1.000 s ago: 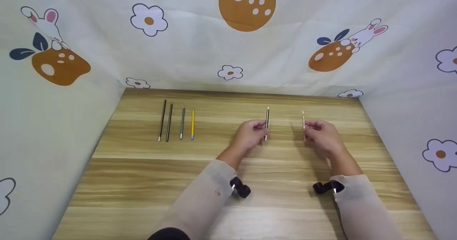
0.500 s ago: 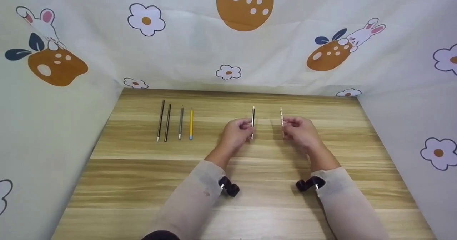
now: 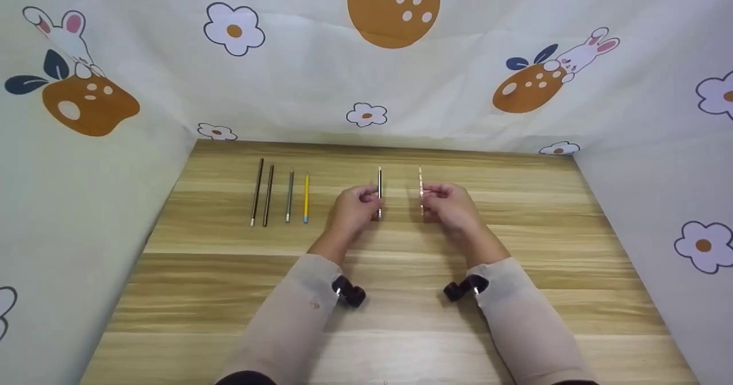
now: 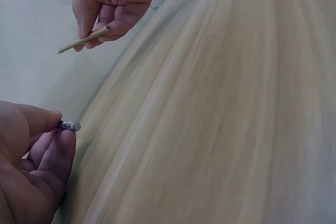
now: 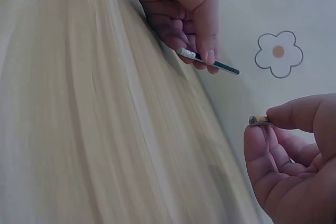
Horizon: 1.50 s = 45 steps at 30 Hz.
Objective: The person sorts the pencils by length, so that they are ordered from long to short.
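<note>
My left hand [image 3: 353, 212] pinches a dark pencil [image 3: 380, 181] with a white eraser end, thumb on one side and fingers on the other. Opposite it, my right hand [image 3: 452, 204] pinches a light patterned pencil [image 3: 421, 177]. Both pencils point away from me, roughly parallel, with a gap between them. In the left wrist view the dark pencil's eraser [image 4: 76, 126] sticks out past the thumb. The right wrist view shows the blunt end of the light pencil [image 5: 257, 120] between thumb and fingers; the rest is hidden.
To the left on the wooden table [image 3: 401, 339] lie a long black pencil [image 3: 257, 193], another dark pencil [image 3: 268, 195], a grey pencil [image 3: 290, 195] and a yellow pencil [image 3: 306, 199], side by side. A patterned cloth wall [image 3: 298, 87] rises behind the table.
Both hands have moved left with their pencils, and the gap between them has narrowed. The row of pencils on the table stays where it was.
</note>
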Tool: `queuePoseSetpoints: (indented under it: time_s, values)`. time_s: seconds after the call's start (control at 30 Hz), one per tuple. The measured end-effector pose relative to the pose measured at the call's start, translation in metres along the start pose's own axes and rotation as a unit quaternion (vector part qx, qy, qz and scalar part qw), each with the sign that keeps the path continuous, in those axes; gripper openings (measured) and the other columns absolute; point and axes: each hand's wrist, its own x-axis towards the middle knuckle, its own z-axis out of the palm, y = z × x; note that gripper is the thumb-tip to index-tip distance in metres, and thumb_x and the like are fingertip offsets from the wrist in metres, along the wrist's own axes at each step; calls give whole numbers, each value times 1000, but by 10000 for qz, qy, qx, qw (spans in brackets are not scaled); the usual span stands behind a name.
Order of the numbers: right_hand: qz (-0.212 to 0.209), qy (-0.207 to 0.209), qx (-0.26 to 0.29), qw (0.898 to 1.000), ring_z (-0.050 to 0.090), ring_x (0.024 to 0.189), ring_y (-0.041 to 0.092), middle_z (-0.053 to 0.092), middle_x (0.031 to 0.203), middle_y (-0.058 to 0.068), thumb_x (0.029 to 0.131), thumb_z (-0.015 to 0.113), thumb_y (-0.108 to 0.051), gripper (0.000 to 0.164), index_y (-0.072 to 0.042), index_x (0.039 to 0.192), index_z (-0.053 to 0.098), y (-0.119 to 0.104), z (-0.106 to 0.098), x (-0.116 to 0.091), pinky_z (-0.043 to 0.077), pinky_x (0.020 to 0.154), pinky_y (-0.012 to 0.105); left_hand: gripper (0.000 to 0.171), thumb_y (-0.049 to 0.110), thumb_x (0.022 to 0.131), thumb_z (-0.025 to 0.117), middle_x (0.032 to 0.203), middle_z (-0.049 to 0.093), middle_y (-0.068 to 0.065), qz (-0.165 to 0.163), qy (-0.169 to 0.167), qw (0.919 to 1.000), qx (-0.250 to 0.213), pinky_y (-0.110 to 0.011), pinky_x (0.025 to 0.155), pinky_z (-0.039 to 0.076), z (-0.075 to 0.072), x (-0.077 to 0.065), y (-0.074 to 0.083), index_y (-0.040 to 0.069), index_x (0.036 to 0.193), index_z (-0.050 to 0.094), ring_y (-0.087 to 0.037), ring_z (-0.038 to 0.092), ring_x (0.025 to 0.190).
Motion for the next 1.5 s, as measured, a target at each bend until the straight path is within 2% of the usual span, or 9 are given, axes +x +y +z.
queuePoseSetpoints:
  time_s: [0.2, 0.33, 0.47, 0.67, 0.8, 0.97, 1.07, 1.3, 1.5]
  values:
    - [88, -35, 25, 10000, 71, 86, 15, 74, 112, 13, 96, 69, 3, 45, 6, 140, 63, -4, 21, 7, 64, 74, 27, 38, 16, 97, 77, 112, 78, -5, -143, 144, 9995, 235, -27, 80, 65, -16, 0, 0, 11, 135, 73, -16, 75, 92]
    - [180, -84, 87, 9998, 71, 83, 16, 74, 118, 17, 96, 69, 2, 44, 4, 140, 64, -5, 34, 8, 66, 77, 31, 39, 18, 97, 78, 111, 79, -4, -266, 221, 9985, 431, -27, 80, 64, -27, -1, -1, 12, 135, 74, -15, 76, 92]
    - [140, -151, 77, 9998, 71, 80, 15, 74, 117, 19, 95, 71, 2, 41, 4, 136, 67, -4, 45, 10, 65, 76, 30, 38, 18, 96, 78, 112, 79, -6, -293, 262, 9973, 628, -26, 77, 64, -39, -1, 0, 10, 133, 75, -14, 75, 89]
    - [85, -286, 39, 9995, 74, 85, 16, 76, 117, 20, 94, 73, 0, 41, 6, 135, 67, -4, 61, 13, 65, 74, 28, 38, 20, 96, 78, 113, 80, -4, -501, 347, 9935, 965, -27, 81, 63, -58, -2, -1, 13, 133, 75, -14, 75, 94]
    - [49, -319, -9, 9995, 75, 89, 18, 75, 122, 23, 94, 73, 1, 43, 7, 136, 67, -4, 67, 16, 65, 74, 27, 39, 22, 96, 77, 117, 79, -4, -638, 263, 9912, 1126, -30, 85, 62, -66, -2, -2, 14, 135, 74, -16, 75, 98]
    - [62, -384, 30, 9992, 77, 100, 24, 72, 130, 26, 95, 72, 3, 42, 8, 137, 66, -3, 74, 18, 66, 79, 29, 39, 22, 96, 78, 114, 78, -2, -671, 416, 9849, 1539, -33, 86, 61, -68, -1, -2, 15, 134, 74, -17, 73, 100]
    - [88, -387, 80, 9992, 77, 104, 26, 72, 132, 26, 94, 72, 5, 42, 7, 136, 66, -2, 77, 19, 67, 81, 30, 38, 22, 95, 78, 115, 78, -2, -574, 512, 9798, 1845, -36, 89, 61, -67, -1, -3, 14, 133, 75, -19, 72, 103]
    - [118, -429, 84, 9990, 77, 101, 26, 74, 128, 27, 94, 71, 6, 40, 6, 134, 68, -2, 87, 21, 67, 81, 31, 38, 18, 95, 76, 122, 78, -5, -297, 678, 9668, 2444, -42, 100, 60, -65, -2, -4, 12, 132, 75, -23, 72, 112]
    - [109, -460, 106, 9988, 77, 94, 23, 76, 122, 24, 92, 73, 6, 38, 5, 130, 70, 1, 96, 22, 67, 80, 31, 38, 12, 95, 72, 124, 78, -8, -269, 636, 9644, 2553, -42, 97, 61, -68, -1, -3, 8, 133, 74, -24, 72, 112]
